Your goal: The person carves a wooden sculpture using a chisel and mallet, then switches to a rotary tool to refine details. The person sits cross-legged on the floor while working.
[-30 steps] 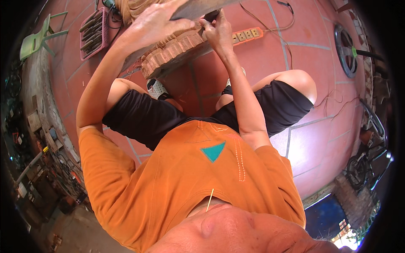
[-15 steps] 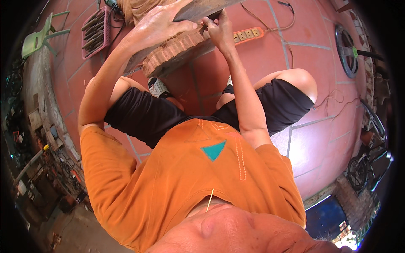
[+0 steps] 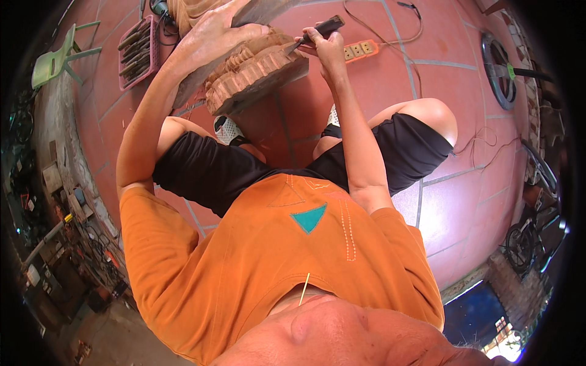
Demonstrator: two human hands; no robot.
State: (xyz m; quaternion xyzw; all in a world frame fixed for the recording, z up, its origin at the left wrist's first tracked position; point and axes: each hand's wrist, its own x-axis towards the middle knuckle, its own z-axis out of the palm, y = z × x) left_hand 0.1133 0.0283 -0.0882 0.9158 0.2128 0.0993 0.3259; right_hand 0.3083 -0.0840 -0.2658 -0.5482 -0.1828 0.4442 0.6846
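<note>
A thick carved wood piece (image 3: 244,85) with a ridged, fluted face stands tilted on the floor before my feet. My left hand (image 3: 215,33) grips its upper left part, the thumb lying along the edge and the other fingers partly cut off by the picture's top. My right hand (image 3: 328,49) is closed around a chisel (image 3: 331,25) with a dark handle. The chisel's blade points left and down, its tip at the wood's right end; whether it touches the surface, I cannot tell.
A pink basket (image 3: 155,58) of long tools stands left, below a power tool (image 3: 160,7). Right of the wood lie an orange power strip (image 3: 361,50) and its cable (image 3: 400,41). A green chair (image 3: 52,67) stands far left, a dark wheel-like ring (image 3: 499,73) far right.
My right hand has turned and moved slightly right and down, bringing the chisel's handle into plain view. My left hand has shifted a little left along with the wood's upper part.
</note>
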